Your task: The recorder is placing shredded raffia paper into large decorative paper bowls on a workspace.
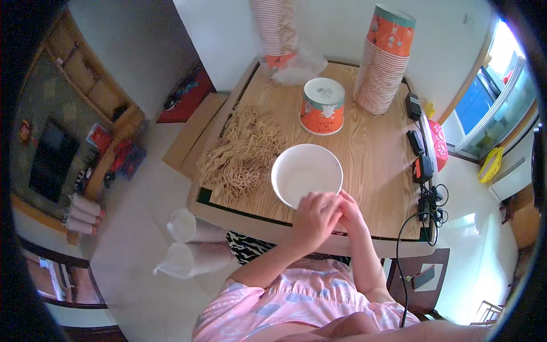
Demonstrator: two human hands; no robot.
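Note:
A white paper bucket (307,171) stands with its open mouth facing up toward me, near the front edge of the table. At its near right rim, my left hand (317,219) and my right hand (351,213) come together with fingers bent and pressed close. Whatever lies between the fingertips is too small or hidden to make out. Left of the bucket lies a loose heap of tan cords (245,151). Behind it sits an orange and green printed paper bucket (322,111), turned upside down with its pale base on top.
Tall stacks of nested paper buckets (386,62) and more buckets (274,28) in clear plastic stand at the back of the wooden table (370,188). Black adapters (421,169) and cables line the right edge. Wrapped bucket stacks (194,259) lie on the floor at left.

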